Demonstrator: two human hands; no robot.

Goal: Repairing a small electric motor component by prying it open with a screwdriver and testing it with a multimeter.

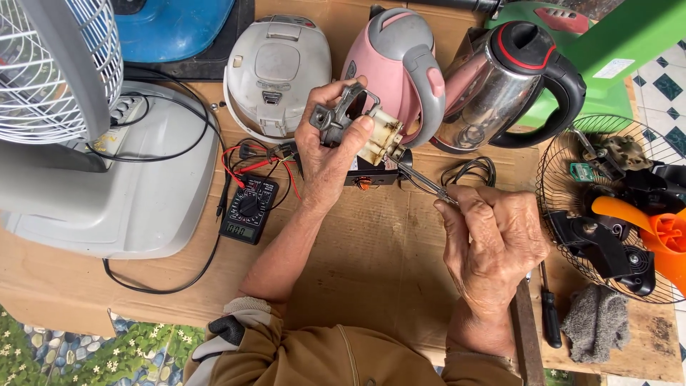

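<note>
Held above the cardboard-covered tabletop (371,250), the small motor (361,125) looks rigid and weighty, left hand (325,154) grip clamped around its metal frame, right hand (493,250) grip pinching a screwdriver (421,180) into it.

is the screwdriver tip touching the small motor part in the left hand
Touching: the head view shows the screwdriver shaft running straight into the small motor part gripped by the left hand.

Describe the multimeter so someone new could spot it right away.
Start at the big grey fan base on the left. Just right of it, on the cardboard beside the left hand, lies the multimeter: small, black, with a round dial, and red and black leads.
</note>
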